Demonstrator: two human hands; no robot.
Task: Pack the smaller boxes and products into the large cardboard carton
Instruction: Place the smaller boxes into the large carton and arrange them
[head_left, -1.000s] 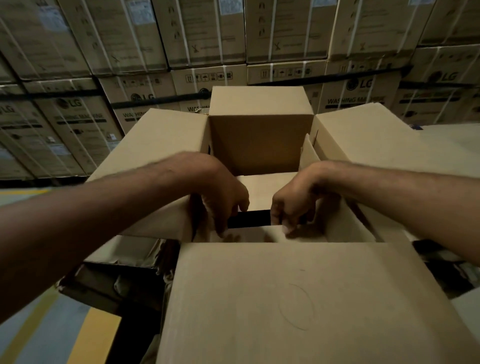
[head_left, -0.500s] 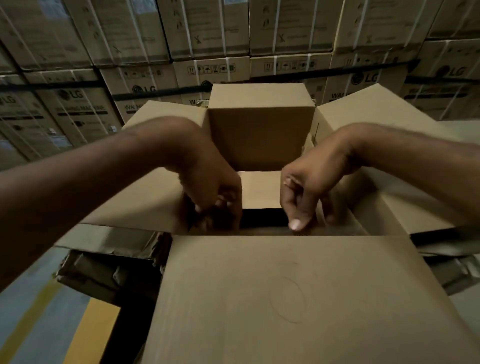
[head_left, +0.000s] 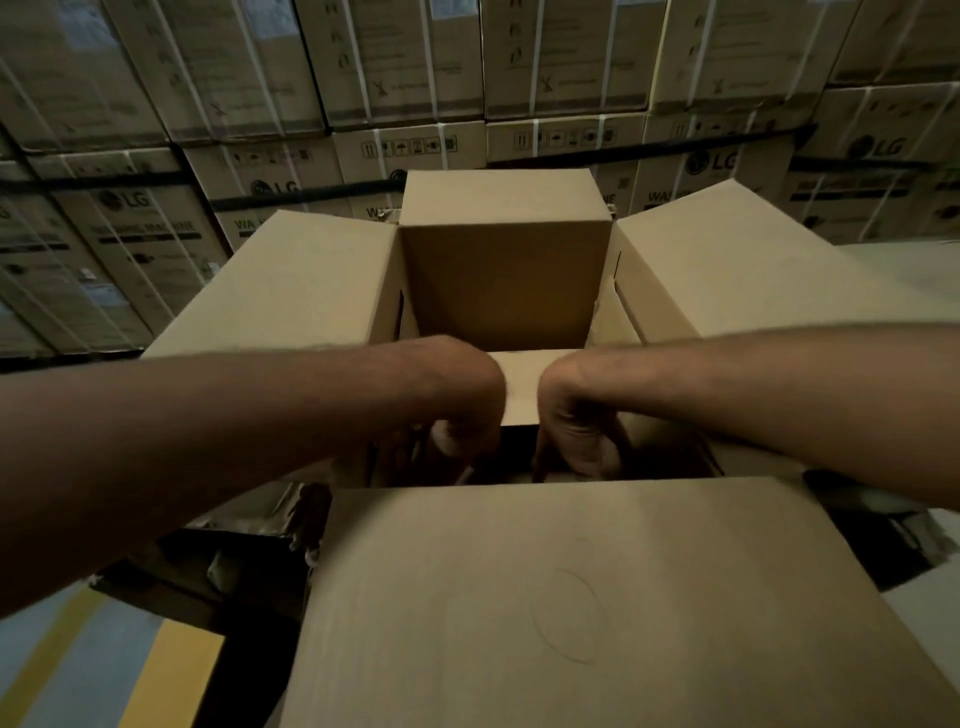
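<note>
The large cardboard carton (head_left: 571, 597) stands open in front of me with its flaps spread; the near flap fills the lower part of the view. Inside it lies a smaller tan box (head_left: 522, 387), and there is a dark gap beside it near the front wall. My left hand (head_left: 462, 410) and my right hand (head_left: 576, 421) both reach down into that gap, close together with fingers curled. Their fingertips are hidden in shadow, and a blurred pale spot shows at the left hand. I cannot tell what they hold.
The carton's far flap (head_left: 504, 208) stands upright; the left flap (head_left: 291, 291) and right flap (head_left: 727, 260) lean outward. A wall of stacked appliance cartons (head_left: 156, 218) rises behind. Crumpled dark cardboard (head_left: 234, 561) lies lower left, above a yellow floor stripe (head_left: 171, 675).
Both hands have moved closer together and sunk deeper into the carton, so the fingers are now hidden. The view has shifted slightly.
</note>
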